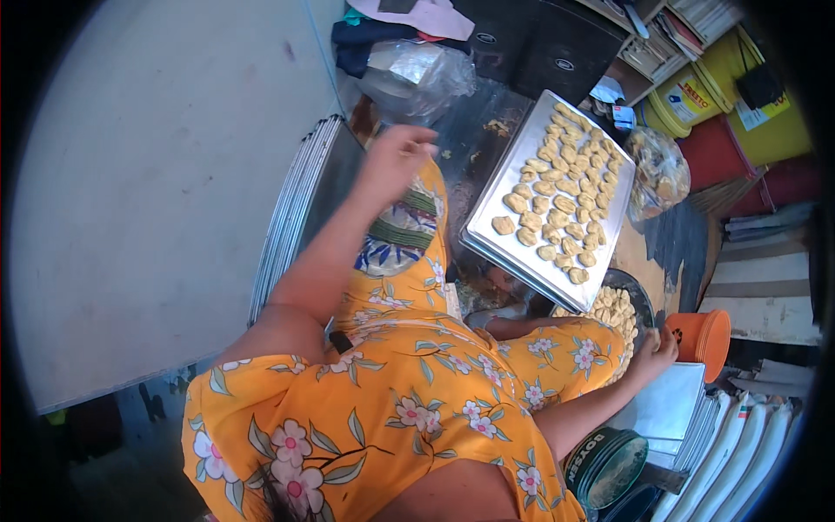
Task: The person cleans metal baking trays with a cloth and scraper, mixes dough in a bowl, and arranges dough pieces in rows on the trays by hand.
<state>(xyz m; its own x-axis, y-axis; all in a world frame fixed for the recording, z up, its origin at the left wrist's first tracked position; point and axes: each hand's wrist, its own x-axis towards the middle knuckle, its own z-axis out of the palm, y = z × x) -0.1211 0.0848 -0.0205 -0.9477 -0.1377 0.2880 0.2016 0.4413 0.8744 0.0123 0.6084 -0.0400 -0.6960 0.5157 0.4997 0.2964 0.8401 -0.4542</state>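
Note:
My left hand (398, 163) is raised over my left knee, to the left of the tray. Its fingers are loosely bent and somewhat apart, and I see nothing in them. My right hand (654, 358) is at the right rim of a round dark basin, closed on what looks like a small piece of dough (651, 337). The basin holds many pale dough pieces (613, 311); the tray and my knee cover part of it. On a metal baking tray (497, 254) lie rows of shaped dough lumps (565, 187). That tray is tilted and rests on other trays.
A big pale board (174, 174) fills the left side, next to upright stacked trays (291, 209). An orange bucket (715, 344) stands beside my right hand, a green tin (609, 470) nearer me. Plastic bags (658, 174), yellow buckets (691, 96) and black boxes (557, 43) are farther back.

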